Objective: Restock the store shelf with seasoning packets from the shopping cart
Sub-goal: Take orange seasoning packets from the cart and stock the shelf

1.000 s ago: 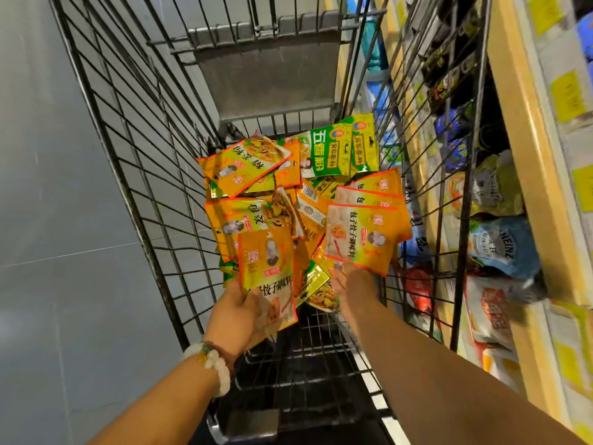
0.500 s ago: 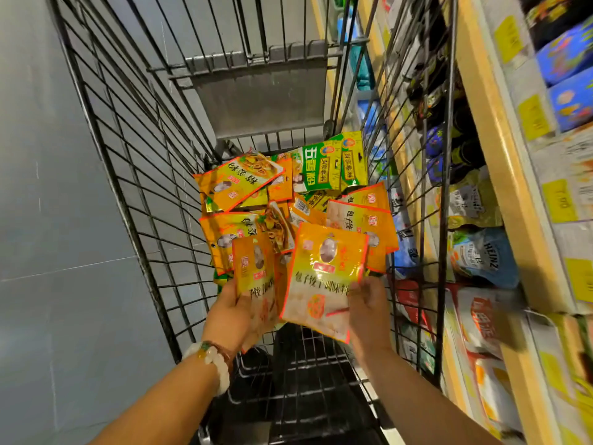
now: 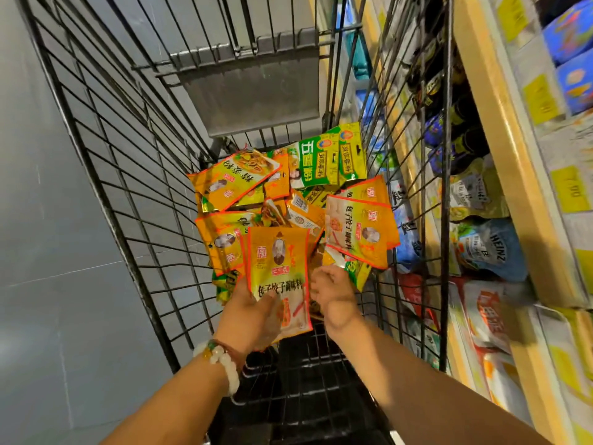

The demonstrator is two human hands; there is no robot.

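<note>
the second orange packet [image 3: 278,271] now sits stacked in the left hand [image 3: 250,316] grip; right hand [image 3: 332,292] has released, fingers relaxed over the cart [image 3: 106,175].

2 hands, 1 cart [image 3: 106,175], roughly 12 orange packets [image 3: 359,232], 2 green packets [image 3: 316,162]

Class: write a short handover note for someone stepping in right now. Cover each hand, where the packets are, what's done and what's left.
Left hand: holds orange seasoning packets upright over the cart.
Right hand: holds nothing, fingers reaching into the pile of packets.
Green packets lie at the far end of the cart.
Shelf: on the right.
Done: a few packets gathered.
Left: gather more, then place them on the shelf.
</note>
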